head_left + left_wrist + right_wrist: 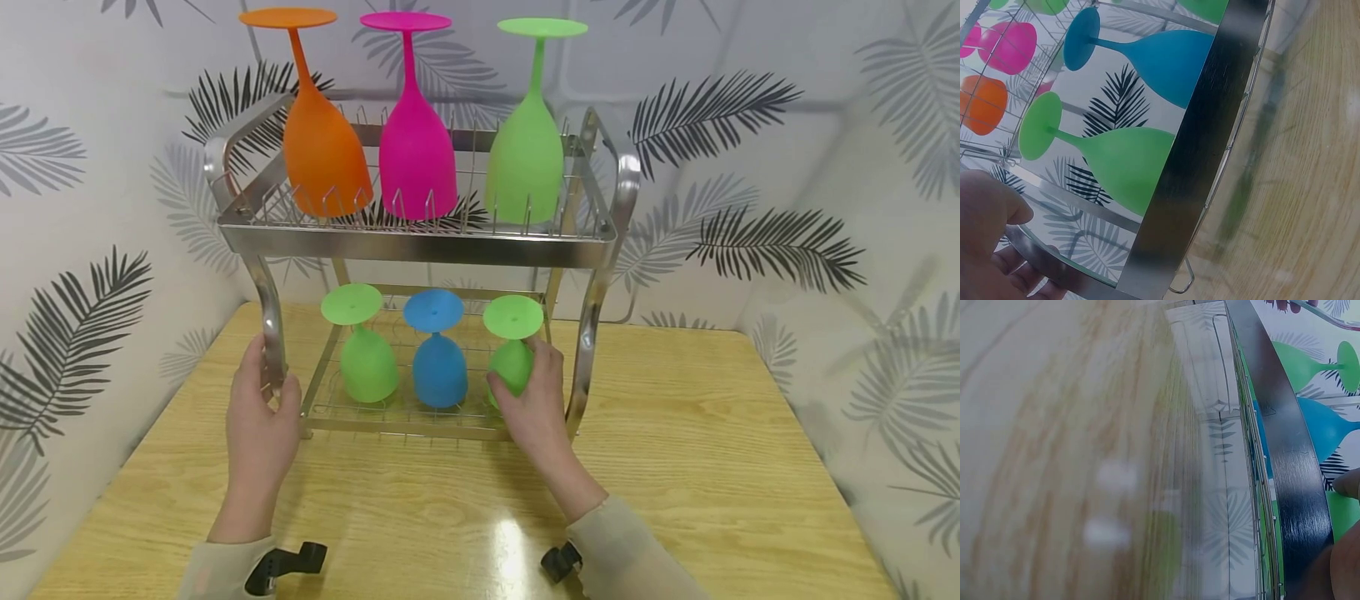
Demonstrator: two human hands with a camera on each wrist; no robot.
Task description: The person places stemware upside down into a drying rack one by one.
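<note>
A two-tier metal dish rack (pixel 427 247) holds upside-down plastic goblets. My left hand (pixel 258 429) grips the rack's left post, thumb on one side and fingers curled round the other, as the left wrist view shows. On the lower tier my right hand (pixel 536 408) holds the right-hand green goblet (pixel 513 317), thumb and fingers about its bowl; its rim is partly hidden by the hand. Beside it stand a blue goblet (pixel 439 371) and, farther left, another green goblet (pixel 369 367). In the right wrist view only part of the right hand (pixel 1346 562) shows at the edge.
On the upper tier stand an orange goblet (pixel 324 154), a pink goblet (pixel 417 158) and a light green goblet (pixel 525 158), all bowl down. The rack rests on a wood-grain table (pixel 697 433). A leaf-patterned wall (pixel 810 167) rises close behind it.
</note>
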